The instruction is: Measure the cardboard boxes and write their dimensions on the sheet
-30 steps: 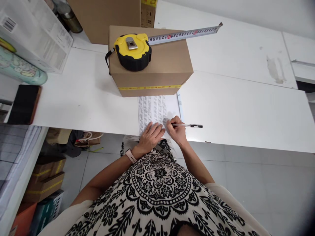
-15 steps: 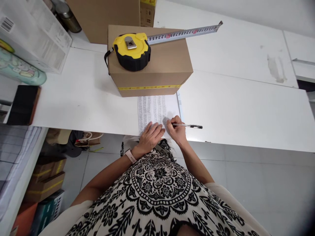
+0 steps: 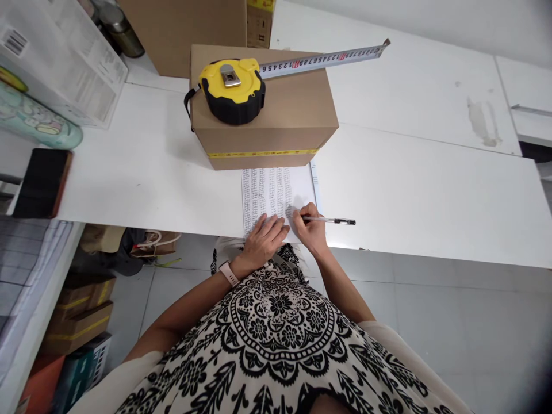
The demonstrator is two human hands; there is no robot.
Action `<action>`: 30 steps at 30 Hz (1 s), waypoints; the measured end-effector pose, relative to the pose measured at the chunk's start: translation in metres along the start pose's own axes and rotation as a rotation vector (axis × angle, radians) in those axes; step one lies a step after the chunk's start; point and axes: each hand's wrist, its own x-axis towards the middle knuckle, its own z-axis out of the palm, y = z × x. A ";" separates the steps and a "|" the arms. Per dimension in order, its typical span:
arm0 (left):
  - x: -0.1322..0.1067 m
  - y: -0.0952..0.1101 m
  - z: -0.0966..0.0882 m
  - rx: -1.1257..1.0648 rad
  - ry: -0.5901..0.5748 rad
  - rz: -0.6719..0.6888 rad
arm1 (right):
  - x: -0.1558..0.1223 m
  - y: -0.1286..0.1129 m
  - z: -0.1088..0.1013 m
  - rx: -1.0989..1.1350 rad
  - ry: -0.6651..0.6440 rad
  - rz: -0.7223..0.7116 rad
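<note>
My right hand (image 3: 311,229) is closed on a pen (image 3: 333,221), its tip down on a sheet of paper (image 3: 276,191) filled with columns of small writing. My left hand (image 3: 264,240) lies flat on the sheet's near edge, fingers stretched out, a watch on the wrist. Just beyond the paper stands a cardboard box (image 3: 276,118) with yellow tape. On top of it rests a yellow and black tape measure (image 3: 232,89), its blade (image 3: 323,59) pulled out to the right past the box edge.
The white table (image 3: 414,190) runs left to right. A larger cardboard box (image 3: 185,29) stands behind. At the left are a white printed carton (image 3: 64,63), a pale green case (image 3: 38,123) and a black phone (image 3: 42,183). Boxes (image 3: 77,316) sit on the floor below.
</note>
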 end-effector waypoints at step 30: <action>0.001 0.000 0.000 0.035 0.023 0.015 | 0.000 0.002 0.000 0.011 0.019 0.009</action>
